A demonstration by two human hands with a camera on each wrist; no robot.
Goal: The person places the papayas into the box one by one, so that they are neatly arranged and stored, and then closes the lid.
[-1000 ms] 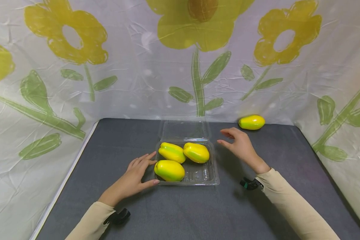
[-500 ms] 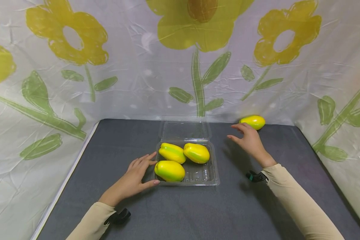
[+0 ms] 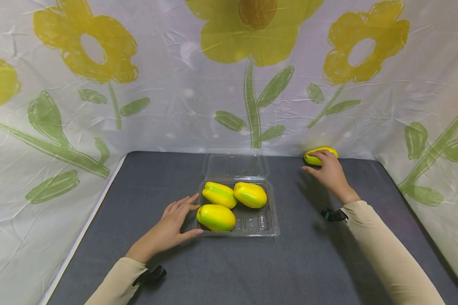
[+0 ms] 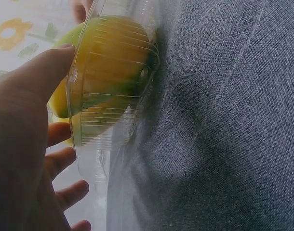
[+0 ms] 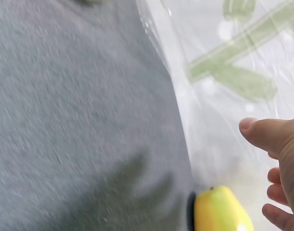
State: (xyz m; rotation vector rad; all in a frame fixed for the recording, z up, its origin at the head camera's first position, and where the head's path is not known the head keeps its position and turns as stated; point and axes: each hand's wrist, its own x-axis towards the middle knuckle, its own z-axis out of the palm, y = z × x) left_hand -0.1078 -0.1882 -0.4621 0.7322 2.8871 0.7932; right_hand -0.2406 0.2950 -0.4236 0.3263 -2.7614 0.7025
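A clear plastic clamshell box lies with its lid folded back. Three glossy yellow-green papayas sit inside: one at back left, one at back right, one at front left. My left hand rests against the box's left edge, fingers spread and thumb at the front corner; in the left wrist view the thumb lies along the rim. My right hand hovers at another papaya by the back wall, fingers overlapping it in the head view. In the right wrist view this papaya shows beyond the parted thumb and fingers.
The dark grey cloth-covered table carries the box near its middle. A white flower-printed sheet hangs behind and along both sides, meeting the table's back edge close to the lone papaya. Black bands are on both wrists.
My right hand has moved away from beside the box, right and back, to the lone papaya. My left hand, the box and the papayas in it have stayed in place.
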